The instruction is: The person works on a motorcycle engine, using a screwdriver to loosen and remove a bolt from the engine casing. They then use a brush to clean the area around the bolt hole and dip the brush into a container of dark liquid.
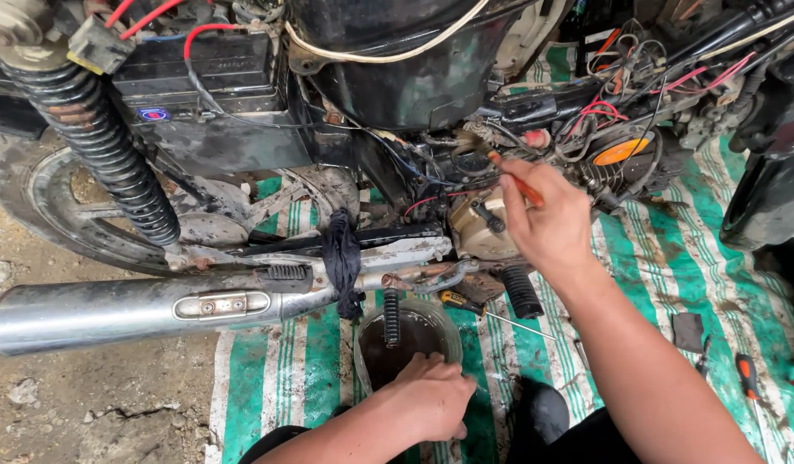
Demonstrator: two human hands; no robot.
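While the right hand (547,225) closes around a thin orange-handled tool (515,179), its tip reaches in among the wires beside the motorcycle's engine (483,225), just above the tan engine cover. The fingers are wrapped fully around the handle, with only a short orange length showing on either side of the fist. Lower down, the left hand (431,397) rests on the near rim of a clear plastic tub (450,333) that holds dark brown liquid; the fingers curl over the rim, though how firmly they grip it I cannot tell. The tub stands on a green-and-white striped mat (285,369) under the engine, just in front of the footrest (521,290). A yellow-and-black screwdriver (465,303) lies on the mat between the tub and the footrest. A dark rag (343,258) is tied around the frame above the chrome exhaust pipe (113,314). At top left sits a black box-shaped battery (212,69) with a small oval blue-and-red sticker (155,113) on its lower front edge. An orange round lens (622,150) shows at the right among red wires, and another orange-handled screwdriver (747,376) lies at the mat's far right.
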